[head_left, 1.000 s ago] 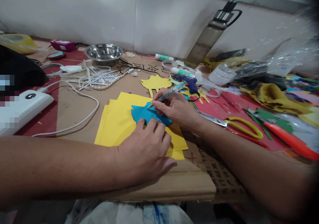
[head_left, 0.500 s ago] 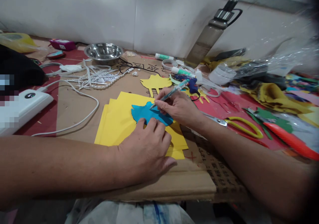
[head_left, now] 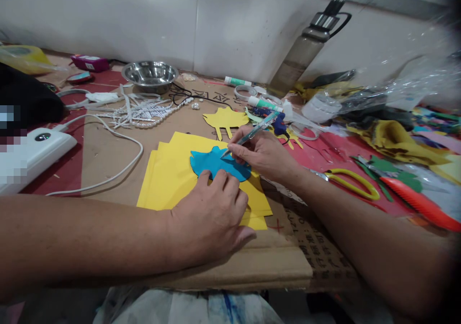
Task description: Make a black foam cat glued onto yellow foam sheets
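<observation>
A blue cutout (head_left: 209, 161) with a notched outline lies on a stack of yellow sheets (head_left: 163, 180). My left hand (head_left: 212, 213) rests over its near edge, fingers slightly curled and apart, the tips pressing it down; nothing is grasped. In my right hand (head_left: 264, 153) a clear light-blue pen (head_left: 257, 128) is pinched, its tip at the upper middle of the blue cutout. The right hand covers part of the cutout's right end. Just beyond the stack lies a yellow cutout (head_left: 226, 119) with two leg-like strips.
Yellow-handled scissors (head_left: 355, 182) and an orange-red cutter (head_left: 419, 201) lie at right. A metal bowl (head_left: 150, 76), tape rolls (head_left: 245, 93), glue sticks (head_left: 264, 104) and a leaning bottle (head_left: 302, 50) stand behind. On the left, a white cable (head_left: 139, 146) leads to a white power bank (head_left: 46, 153).
My right hand and the pen have shifted slightly to the right, the tip moving over the blue cutout. My left hand stays nearly in place.
</observation>
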A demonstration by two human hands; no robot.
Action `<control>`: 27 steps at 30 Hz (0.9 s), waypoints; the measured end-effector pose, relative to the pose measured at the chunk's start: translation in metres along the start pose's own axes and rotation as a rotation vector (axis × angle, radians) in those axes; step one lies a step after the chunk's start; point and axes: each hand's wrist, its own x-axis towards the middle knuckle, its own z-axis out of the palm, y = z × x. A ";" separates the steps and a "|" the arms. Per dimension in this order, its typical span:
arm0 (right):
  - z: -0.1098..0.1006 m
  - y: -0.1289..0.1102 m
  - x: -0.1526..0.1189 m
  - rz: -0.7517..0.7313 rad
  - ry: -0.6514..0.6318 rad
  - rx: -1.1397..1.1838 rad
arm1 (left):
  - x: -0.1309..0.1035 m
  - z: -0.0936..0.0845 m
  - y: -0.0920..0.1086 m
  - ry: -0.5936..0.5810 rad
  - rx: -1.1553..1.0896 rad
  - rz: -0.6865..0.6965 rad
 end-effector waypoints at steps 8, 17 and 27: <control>-0.004 0.000 0.000 0.010 -0.010 -0.002 | 0.000 0.000 -0.001 -0.004 0.000 0.003; -0.006 0.005 -0.001 0.031 -0.026 0.011 | 0.000 -0.002 0.000 -0.031 -0.002 0.004; -0.011 0.005 -0.003 0.065 -0.038 0.030 | 0.000 -0.001 0.000 -0.010 0.001 0.001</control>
